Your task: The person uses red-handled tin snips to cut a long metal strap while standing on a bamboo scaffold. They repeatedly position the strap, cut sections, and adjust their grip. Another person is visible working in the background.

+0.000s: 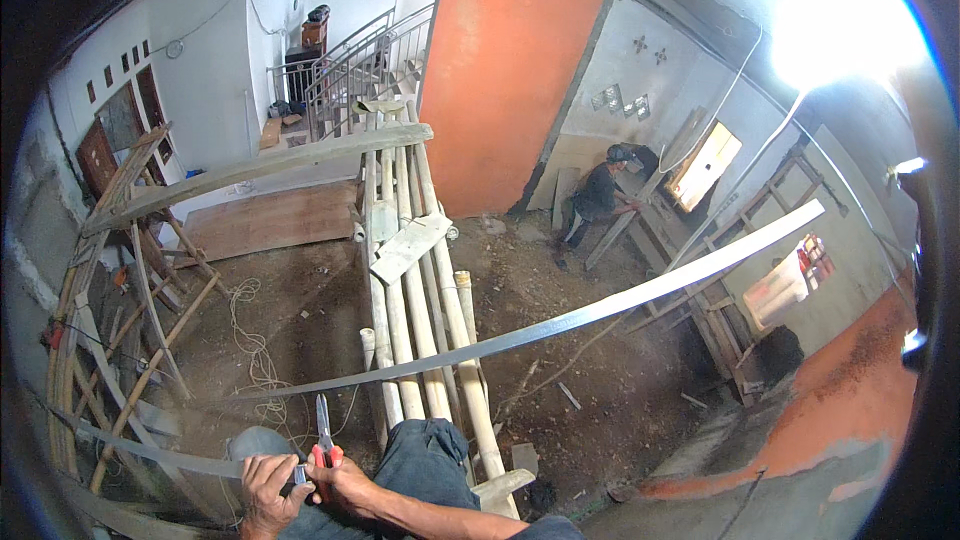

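Note:
My left hand (268,492) is closed round the end of a thin metal strip (165,457) that runs off to the left. A short bright metal end (300,475) pokes out between my two hands. In my right hand (350,485), fingers wrapped, are red-handled snips (324,430) with the pointed jaws facing up and away from me. Both hands are close together above my lap, nearly touching. Beyond them a long silver metal profile (540,330) slants across the view from the left up to the right.
My legs (425,465) rest by a raised platform of bamboo poles (430,380), with a flat board (411,248) lying on it. A wooden beam (270,172) crosses its far end. Below are a dirt floor and loose cord (255,350). A person (600,195) works by timber at the far right.

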A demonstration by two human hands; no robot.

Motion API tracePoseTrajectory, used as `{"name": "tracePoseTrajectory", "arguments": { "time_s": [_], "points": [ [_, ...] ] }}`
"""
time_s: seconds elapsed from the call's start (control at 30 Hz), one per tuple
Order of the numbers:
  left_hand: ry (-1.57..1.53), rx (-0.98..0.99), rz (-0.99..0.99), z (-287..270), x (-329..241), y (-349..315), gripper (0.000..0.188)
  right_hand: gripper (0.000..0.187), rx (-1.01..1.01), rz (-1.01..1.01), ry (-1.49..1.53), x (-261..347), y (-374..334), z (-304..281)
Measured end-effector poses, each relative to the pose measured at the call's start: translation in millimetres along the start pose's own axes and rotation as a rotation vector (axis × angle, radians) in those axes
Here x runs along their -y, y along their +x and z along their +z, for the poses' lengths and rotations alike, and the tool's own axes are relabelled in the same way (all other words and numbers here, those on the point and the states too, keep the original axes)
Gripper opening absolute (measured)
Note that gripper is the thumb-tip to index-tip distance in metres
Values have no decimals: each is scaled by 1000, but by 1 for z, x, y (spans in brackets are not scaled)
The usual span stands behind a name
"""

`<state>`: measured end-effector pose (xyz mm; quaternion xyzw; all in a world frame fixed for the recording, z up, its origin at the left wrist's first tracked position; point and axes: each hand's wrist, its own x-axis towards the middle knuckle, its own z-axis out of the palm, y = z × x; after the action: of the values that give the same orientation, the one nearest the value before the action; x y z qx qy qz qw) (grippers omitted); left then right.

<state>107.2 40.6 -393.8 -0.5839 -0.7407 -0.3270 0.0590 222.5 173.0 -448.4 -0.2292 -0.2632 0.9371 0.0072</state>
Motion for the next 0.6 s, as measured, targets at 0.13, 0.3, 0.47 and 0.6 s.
{"name": "tracePoseTrajectory", "arguments": {
  "time_s": [0.13, 0.3, 0.47, 0.6],
  "points": [
    [-13, -2, -17, 0, 1, -2, 59, 17, 0, -5, -28, -2, 0, -4],
    [-30, -3, -28, 0, -1, 0, 59, 21, -20, -6, -26, -5, 3, -6],
    [-14, 5, -15, -1, 1, 0, 56, 23, -33, -7, -86, -4, 4, -9],
    [-11, 11, -10, 0, 4, -1, 54, 25, -27, -10, -94, -6, 6, -11]
  ]
}}
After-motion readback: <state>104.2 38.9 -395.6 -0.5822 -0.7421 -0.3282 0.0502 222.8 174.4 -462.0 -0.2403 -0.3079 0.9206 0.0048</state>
